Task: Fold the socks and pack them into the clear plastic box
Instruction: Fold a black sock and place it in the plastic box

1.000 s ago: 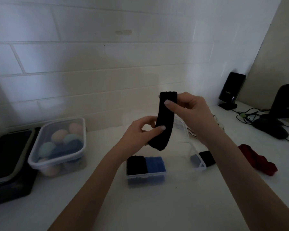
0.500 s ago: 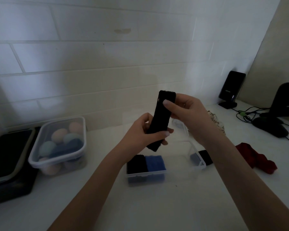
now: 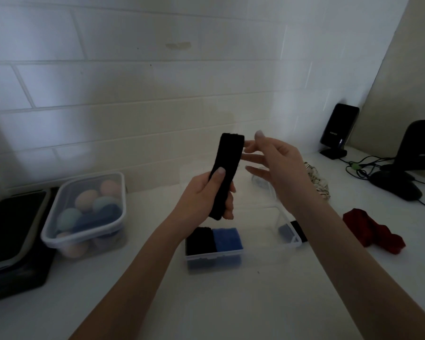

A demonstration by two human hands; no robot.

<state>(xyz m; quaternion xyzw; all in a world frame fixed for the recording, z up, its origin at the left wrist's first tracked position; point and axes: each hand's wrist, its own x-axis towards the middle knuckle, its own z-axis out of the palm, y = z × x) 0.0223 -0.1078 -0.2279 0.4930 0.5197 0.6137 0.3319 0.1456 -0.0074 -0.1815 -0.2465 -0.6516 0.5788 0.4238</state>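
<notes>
My left hand [image 3: 206, 195] grips the lower half of a black sock [image 3: 227, 163], holding it upright above the counter. My right hand [image 3: 277, 165] hovers just right of the sock's top, fingers spread and off the fabric. Below stands the clear plastic box [image 3: 263, 249], with a folded black sock [image 3: 199, 239] and a folded blue sock [image 3: 227, 239] at its left end. A dark sock [image 3: 296, 229] lies at the box's right end. A red sock [image 3: 371, 229] lies on the counter to the right.
A lidded tub [image 3: 86, 212] of rolled pastel socks stands at the left, beside a black tray [image 3: 10, 239]. A patterned cloth [image 3: 317, 180], a black speaker [image 3: 337, 131], cables and a dark stand [image 3: 402, 177] sit at the back right. The tiled wall runs behind.
My right hand has let go of the sock's top and opened to the right. My left hand has shifted its grip to the sock's lower half.
</notes>
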